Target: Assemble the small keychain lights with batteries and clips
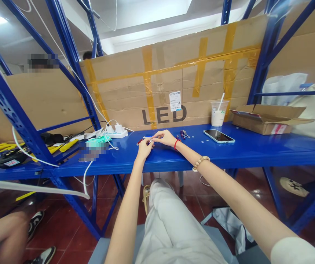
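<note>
On the table (191, 153), left hand (145, 147) and right hand (166, 138) pinch a small piece (149, 142) between them, how finished I cannot tell; a keychain (184, 135) lies near the right hand, unheld.

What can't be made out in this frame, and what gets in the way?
Head view, small item between left hand and right hand: shape and exact grip, too small and partly covered by fingers.
Head view, label: its print, too small.
Head view, open box: its floor, behind the front wall and flaps.
Head view, bare leg: the rest of that person, cut off by the left edge.
</note>
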A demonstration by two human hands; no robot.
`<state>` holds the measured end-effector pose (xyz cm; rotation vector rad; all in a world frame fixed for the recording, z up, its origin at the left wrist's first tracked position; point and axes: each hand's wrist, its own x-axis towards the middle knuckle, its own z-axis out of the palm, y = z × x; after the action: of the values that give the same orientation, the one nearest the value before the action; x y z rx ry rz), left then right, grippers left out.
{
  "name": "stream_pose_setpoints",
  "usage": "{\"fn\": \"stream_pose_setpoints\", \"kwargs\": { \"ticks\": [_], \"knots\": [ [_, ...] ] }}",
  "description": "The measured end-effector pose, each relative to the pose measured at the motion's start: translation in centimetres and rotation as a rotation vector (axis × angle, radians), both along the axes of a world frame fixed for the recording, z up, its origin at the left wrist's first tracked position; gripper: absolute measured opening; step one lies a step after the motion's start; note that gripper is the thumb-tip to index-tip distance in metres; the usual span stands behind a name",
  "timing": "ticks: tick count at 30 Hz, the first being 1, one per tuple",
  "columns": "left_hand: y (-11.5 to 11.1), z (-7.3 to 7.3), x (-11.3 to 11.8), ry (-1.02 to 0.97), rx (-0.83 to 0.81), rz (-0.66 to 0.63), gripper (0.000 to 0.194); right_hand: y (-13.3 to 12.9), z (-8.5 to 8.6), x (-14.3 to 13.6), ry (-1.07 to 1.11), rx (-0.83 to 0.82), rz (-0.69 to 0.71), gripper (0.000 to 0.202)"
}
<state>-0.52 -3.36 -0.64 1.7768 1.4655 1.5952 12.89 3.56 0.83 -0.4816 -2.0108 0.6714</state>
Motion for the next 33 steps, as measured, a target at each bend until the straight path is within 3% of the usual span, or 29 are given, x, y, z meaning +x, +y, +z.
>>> {"fn": "stream_pose_setpoints", "kwargs": {
  "ticks": [9,12,16,21,24,29,33],
  "knots": [
    [-0.1,0.1,0.0,-0.028,-0.015,0.026,0.011,-0.7,0.2,-0.2,-0.050,-0.049,-0.032,0.025],
    [0.0,0.1,0.0,-0.048,-0.008,0.037,0.009,-0.3,0.5,0.0,-0.008,-0.066,-0.182,0.031],
    [0.0,0.2,0.1,-0.071,0.004,0.033,0.017,0.5,0.8,1.0,0.044,-0.063,-0.480,0.036],
    [-0.6,0.7,0.4,-0.073,0.015,0.002,0.028,0.2,0.7,1.9,-0.112,-0.049,-0.722,0.024],
    [-1.0,1.0,0.6,-0.082,0.014,0.002,0.031,-0.2,0.5,1.9,-0.271,-0.047,-0.754,0.017],
    [-1.4,1.3,0.8,-0.122,-0.035,-0.016,0.030,0.0,0.2,1.9,-0.465,-0.079,-0.818,0.025],
    [-1.3,1.2,0.7,-0.111,-0.025,-0.034,0.027,0.2,0.1,2.0,-0.575,-0.080,-0.791,0.023]
  ]
}}
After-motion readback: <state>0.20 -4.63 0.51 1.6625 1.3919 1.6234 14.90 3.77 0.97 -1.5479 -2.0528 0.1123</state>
